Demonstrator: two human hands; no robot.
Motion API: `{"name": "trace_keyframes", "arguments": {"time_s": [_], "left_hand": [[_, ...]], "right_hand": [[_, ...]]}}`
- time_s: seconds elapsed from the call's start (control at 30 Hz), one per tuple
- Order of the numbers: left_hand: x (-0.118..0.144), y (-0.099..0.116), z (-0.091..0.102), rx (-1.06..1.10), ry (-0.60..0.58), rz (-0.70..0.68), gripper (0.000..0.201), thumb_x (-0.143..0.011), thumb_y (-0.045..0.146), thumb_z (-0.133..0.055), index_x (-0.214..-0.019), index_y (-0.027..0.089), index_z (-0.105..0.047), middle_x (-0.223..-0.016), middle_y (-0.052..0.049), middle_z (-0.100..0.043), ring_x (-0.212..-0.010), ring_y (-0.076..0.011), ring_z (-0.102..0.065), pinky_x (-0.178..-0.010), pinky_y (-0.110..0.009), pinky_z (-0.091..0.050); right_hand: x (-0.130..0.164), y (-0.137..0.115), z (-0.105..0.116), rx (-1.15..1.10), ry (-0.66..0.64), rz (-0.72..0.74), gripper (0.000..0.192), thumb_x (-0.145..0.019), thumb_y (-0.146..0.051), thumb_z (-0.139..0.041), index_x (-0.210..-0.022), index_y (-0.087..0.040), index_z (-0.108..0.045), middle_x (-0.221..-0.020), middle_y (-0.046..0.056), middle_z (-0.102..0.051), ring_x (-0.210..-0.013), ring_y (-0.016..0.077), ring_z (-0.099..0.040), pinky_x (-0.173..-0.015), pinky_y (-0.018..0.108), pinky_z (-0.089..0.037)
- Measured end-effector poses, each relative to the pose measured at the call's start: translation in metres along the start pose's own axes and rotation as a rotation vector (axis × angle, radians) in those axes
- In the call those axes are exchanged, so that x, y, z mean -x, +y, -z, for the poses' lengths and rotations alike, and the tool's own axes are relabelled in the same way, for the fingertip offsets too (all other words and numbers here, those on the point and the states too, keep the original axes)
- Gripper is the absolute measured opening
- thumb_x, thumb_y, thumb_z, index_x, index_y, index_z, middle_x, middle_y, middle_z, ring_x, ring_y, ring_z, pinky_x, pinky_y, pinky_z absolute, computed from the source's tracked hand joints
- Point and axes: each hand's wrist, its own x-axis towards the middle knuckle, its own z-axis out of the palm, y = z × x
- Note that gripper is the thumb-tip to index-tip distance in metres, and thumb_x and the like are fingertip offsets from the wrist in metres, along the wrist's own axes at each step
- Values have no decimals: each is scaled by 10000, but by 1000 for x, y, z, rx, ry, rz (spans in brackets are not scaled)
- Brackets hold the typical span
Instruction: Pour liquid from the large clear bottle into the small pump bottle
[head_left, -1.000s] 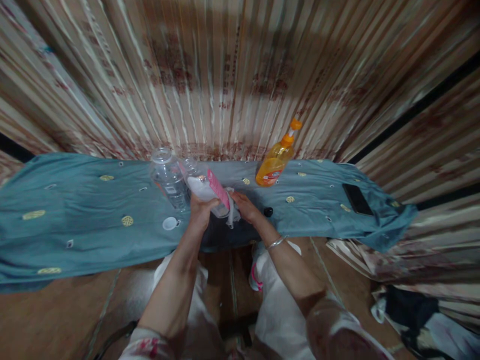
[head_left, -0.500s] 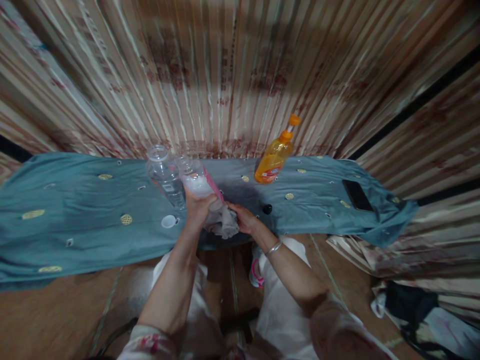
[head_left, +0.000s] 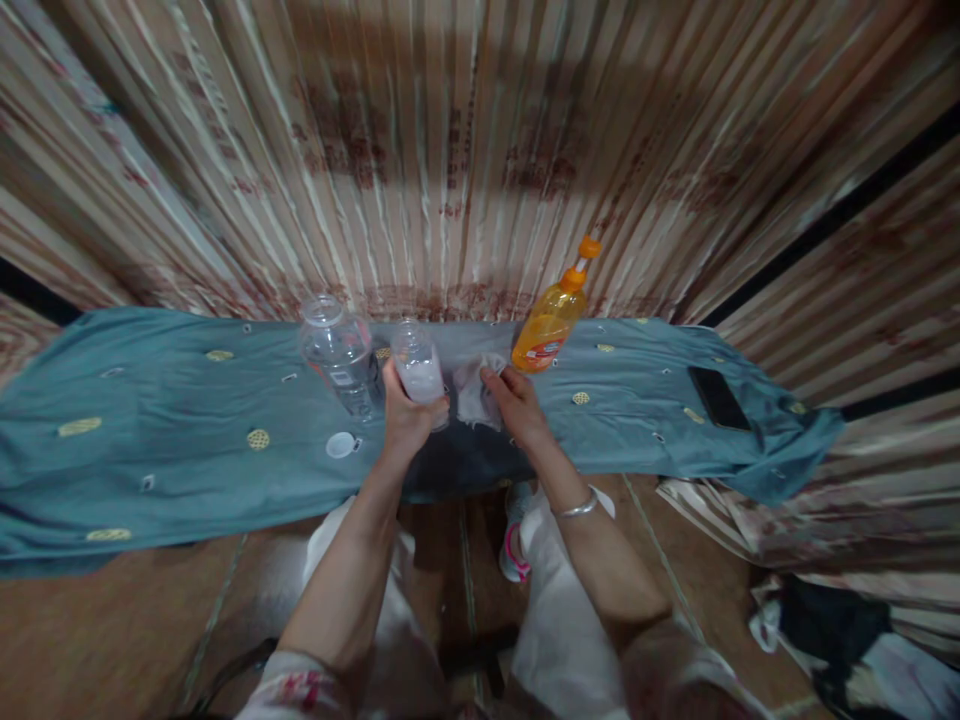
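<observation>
Small clear plastic bottle (head_left: 418, 372), uncapped and upright, gripped round its lower body by the left hand (head_left: 406, 420), fingers closed about it, above the middle of the bench near its back edge. Milky inside, so possibly wet or soapy: likely light, thin-walled, apt to dent under a hard squeeze and to slip if slick; best held low on the body with the mouth kept up. Just beside it, a grey rag (head_left: 474, 390), soft and limp, pinched in the closed fingers of the right hand (head_left: 516, 405), bangle on that wrist. To the left, touching or nearly touching the left hand, a larger clear water bottle (head_left: 339, 358), also open. White cap (head_left: 339, 445) lying near the front edge. Orange dish-soap bottle (head_left: 553, 315) tilted at the back edge, right of the rag. Black phone (head_left: 718, 397) well apart toward the right end. All on a blue-grey embroidered cloth (head_left: 165, 440) draped over the bench.
</observation>
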Motion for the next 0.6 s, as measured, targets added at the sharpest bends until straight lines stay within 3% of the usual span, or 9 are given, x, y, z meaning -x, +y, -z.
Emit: {"name": "trace_keyframes", "arguments": {"time_s": [0.1,0.2,0.3,0.4,0.5,0.6], "left_hand": [[1,-2,-6,-19,-13,33,876,-437,167,-795,-1224,191,-412,-1103,-64,-592,-901,-178,-601,-796,-319,-517],[2,-4,-9,-9,-29,25,865,-494,241,-793,-1258,171,-392,-1091,-88,-598,-883,-197,-621,-772,-341,-531],[1,-7,-8,-26,-10,-27,711,-651,313,-712,-1267,137,-402,-1085,-117,-605,-896,-203,-622,-802,-361,-526],[-1,-11,-5,-58,8,-43,691,-680,302,-694,-1284,143,-398,-1089,-114,-611,-932,-207,-618,-852,-373,-518],[-4,-15,-3,-67,12,-29,801,-595,261,-752,-1303,182,-386,-1118,-99,-609,-973,-217,-620,-871,-378,-524],[-5,-18,-5,-89,-7,-30,858,-561,264,-778,-1317,202,-376,-1148,-99,-606,-992,-226,-618,-862,-384,-532]], "right_hand": [[-6,-20,-13,260,27,215,403,-886,-527,-471,-870,-159,-634,-705,-6,-594,-668,132,-550,-633,253,-455],[0,-32,-32,456,-38,410,403,-962,-423,-369,-1191,-159,-569,-1051,83,-660,-1006,188,-611,-895,327,-492],[15,-28,-47,666,-65,543,470,-979,-320,-336,-1433,-203,-371,-1427,108,-459,-1386,211,-358,-1146,393,-321],[28,-13,-48,811,-97,571,528,-973,-241,-344,-1494,-265,-266,-1525,68,-330,-1450,219,-244,-1181,409,-281],[34,-3,-40,901,-108,622,499,-965,-199,-350,-1464,-217,-347,-1522,109,-331,-1445,227,-262,-1175,397,-301],[32,-10,-34,977,-65,657,453,-964,-185,-338,-1406,-155,-432,-1491,150,-373,-1425,211,-304,-1166,374,-319]]}}
